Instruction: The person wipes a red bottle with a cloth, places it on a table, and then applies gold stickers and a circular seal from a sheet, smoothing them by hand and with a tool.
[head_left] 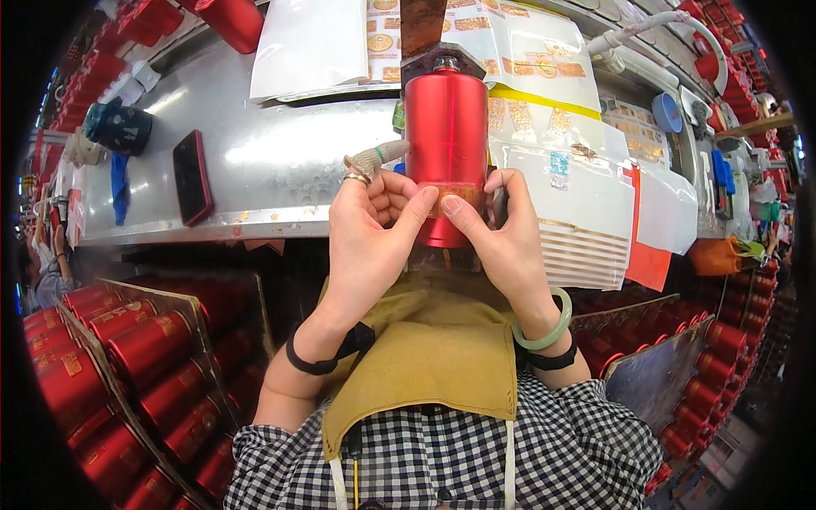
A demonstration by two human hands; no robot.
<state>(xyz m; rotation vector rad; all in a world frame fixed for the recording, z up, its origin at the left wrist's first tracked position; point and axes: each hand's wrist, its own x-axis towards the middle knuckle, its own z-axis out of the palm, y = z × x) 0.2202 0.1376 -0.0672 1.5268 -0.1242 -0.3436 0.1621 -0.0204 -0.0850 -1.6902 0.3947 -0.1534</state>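
A red metal canister (448, 127) lies lengthwise in front of me, its dark, narrow fitting at the far end set against a metal holder (425, 61). Across its near part sits a translucent gold sticker (460, 189). My left hand (374, 221) presses a thumb on the sticker's left side, fingers curled beside the canister; a cloth cover wraps its index finger. From the other side my right hand (510, 229) presses its thumb on the sticker's right part, fingers bent along the canister. Something dark shows by its fingers; I cannot make out what it is.
Sheets of gold stickers (544, 64) and white backing paper (310, 51) lie on the metal bench (280, 127). A phone (193, 178) and a dark jar (119, 127) stand at left. Crates of red canisters (153, 348) flank me on both sides.
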